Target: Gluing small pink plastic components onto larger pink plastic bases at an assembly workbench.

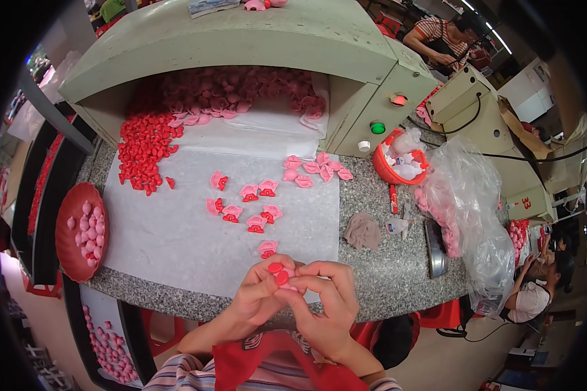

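Note:
Close to the table's front edge, my left hand and my right hand meet fingertip to fingertip. Both are closed on one small pink-and-red toy part, whose two round red discs face up; the fingers cover much of its pink portion. Just beyond lies a pink-and-red piece on the white sheet. Farther off, several similar pink-and-red pieces are scattered. A cluster of plain pink pieces sits to their right, and a heap of small red parts to the far left.
A pale green metal housing spans the back, with pink pieces piled inside its opening. At left stands a red bowl of pink balls. On the right are an orange basket, crumpled cloth, glue bottle and clear plastic bag.

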Action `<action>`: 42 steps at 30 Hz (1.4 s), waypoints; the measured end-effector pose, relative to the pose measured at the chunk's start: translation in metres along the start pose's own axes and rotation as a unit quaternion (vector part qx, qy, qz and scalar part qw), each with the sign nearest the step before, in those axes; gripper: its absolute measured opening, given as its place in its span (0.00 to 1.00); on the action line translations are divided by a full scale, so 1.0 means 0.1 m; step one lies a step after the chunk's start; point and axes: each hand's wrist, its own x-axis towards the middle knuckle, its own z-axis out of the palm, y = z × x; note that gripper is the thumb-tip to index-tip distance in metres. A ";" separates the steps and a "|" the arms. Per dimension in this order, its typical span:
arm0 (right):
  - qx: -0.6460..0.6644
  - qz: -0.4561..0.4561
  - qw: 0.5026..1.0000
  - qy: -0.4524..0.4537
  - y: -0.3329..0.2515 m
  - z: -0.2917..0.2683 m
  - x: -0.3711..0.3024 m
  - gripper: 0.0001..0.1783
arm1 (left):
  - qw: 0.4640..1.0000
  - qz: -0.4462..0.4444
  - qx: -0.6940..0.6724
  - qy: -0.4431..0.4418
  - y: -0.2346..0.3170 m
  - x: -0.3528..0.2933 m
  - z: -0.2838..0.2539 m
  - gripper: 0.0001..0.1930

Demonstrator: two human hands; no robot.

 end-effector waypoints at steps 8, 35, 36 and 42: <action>-0.018 0.000 0.995 0.095 0.00 0.11 -0.11 0.18 | 0.999 0.017 -0.032 -0.015 -0.01 0.03 0.05 0.20; 0.028 0.006 0.998 0.053 0.11 0.12 -0.14 0.14 | 0.996 0.078 0.006 -0.051 -0.03 0.06 0.02 0.15; 0.038 0.006 0.998 0.054 0.12 0.12 -0.15 0.14 | 0.994 0.089 0.021 -0.058 -0.03 0.06 0.00 0.15; 0.212 0.088 0.973 -0.020 0.31 0.05 -0.30 0.16 | 0.930 0.170 0.324 -0.024 0.09 -0.02 0.10 0.14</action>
